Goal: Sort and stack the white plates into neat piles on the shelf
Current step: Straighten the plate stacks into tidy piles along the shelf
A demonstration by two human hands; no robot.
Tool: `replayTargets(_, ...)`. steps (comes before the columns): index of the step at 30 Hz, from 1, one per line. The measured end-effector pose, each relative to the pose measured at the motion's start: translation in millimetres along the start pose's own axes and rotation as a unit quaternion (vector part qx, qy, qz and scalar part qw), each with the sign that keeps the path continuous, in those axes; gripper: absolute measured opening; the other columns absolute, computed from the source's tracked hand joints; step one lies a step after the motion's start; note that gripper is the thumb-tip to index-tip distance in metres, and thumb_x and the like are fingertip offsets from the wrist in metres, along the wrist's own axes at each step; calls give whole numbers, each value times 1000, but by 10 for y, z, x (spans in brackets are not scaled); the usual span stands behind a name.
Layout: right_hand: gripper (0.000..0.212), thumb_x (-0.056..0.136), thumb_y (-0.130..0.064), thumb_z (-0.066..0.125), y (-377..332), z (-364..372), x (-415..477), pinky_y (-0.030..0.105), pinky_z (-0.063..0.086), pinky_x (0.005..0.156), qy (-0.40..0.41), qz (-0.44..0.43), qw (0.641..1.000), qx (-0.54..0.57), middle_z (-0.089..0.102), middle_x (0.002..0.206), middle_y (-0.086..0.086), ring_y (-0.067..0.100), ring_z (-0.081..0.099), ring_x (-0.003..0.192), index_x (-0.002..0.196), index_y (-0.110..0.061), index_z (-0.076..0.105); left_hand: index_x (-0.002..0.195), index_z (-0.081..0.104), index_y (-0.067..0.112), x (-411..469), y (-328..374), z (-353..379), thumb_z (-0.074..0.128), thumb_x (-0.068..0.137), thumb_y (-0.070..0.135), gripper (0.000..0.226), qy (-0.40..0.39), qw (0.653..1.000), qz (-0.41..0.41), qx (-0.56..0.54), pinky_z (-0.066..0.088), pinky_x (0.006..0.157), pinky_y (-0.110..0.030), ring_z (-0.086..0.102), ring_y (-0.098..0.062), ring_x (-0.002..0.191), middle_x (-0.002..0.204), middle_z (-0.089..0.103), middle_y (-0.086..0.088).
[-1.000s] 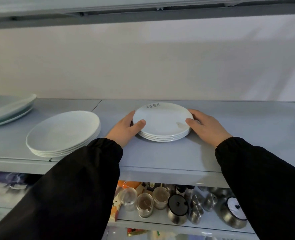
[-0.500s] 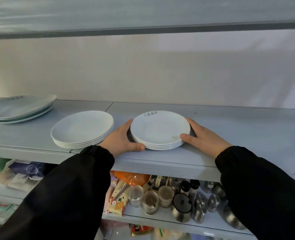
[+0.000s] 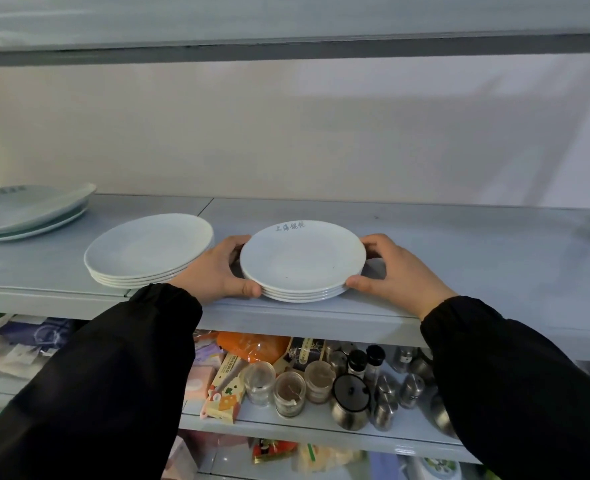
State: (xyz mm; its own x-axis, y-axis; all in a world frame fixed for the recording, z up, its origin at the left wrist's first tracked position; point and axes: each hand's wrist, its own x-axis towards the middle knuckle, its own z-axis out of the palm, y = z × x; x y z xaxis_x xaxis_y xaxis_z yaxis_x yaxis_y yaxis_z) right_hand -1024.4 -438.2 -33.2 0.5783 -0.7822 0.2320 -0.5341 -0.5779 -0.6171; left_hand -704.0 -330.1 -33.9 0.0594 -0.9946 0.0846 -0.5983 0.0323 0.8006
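We've got both hands, left hand (image 3: 219,271) and right hand (image 3: 395,271), cupped round the small stack of round white ceramic plates (image 3: 302,265) near the pale grey shelf (image 3: 459,271)'s front edge, probably squaring it up.

Beyond the left hand (image 3: 217,271) and the right hand (image 3: 400,275) stood a plain pale wall (image 3: 304,133), dimly lit, a soft shadow slanting across it up to their right. Under both hands lay the grey-blue shelf (image 3: 477,254); high above them, another board (image 3: 286,51) showed its dark front edge; below them, a lower shelf (image 3: 321,433), cluttered.
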Motion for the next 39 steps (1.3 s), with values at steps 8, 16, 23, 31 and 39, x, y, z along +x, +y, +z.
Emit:
replayTargets(8,95,67,-71,70,-49,-11,0,32,42,98,-39,-37,999,0,45,141,-19,8,45,126,146,-38,30,142,32,30,-18,0,8,90,33,69,129,-8,999,14,-43,34,107,-17,42,11,127,136,46,25)
replayTargets(16,90,67,-73,69,-61,-19,-7,34,46,97,-35,-40,999,-2,52,134,-22,7,52,120,143,-42,33,138,34,34,-25,14,5,91,33,67,124,1,998,26,-57,35,106,-17,43,12,126,135,45,28)
replayTargets(23,83,65,-76,68,-30,5,32,35,49,91,-41,-21,999,5,54,129,-20,8,52,116,134,-42,37,137,32,36,-42,49,23,90,38,65,119,-7,998,33,-54,35,95,-2,42,23,120,130,44,35)
replayTargets(31,94,64,-78,70,-45,1,20,25,43,89,-50,-24,998,17,50,136,-23,3,49,121,143,-44,32,117,41,55,-61,100,38,88,38,67,93,-6,1000,22,-19,36,96,-4,46,24,114,114,55,47)
replayTargets(39,97,63,-75,76,-48,-8,20,28,43,93,-55,-21,998,17,49,139,-25,2,48,124,144,-47,30,121,42,57,-66,114,31,89,39,67,96,5,999,30,17,34,114,-33,46,0,130,130,51,31)
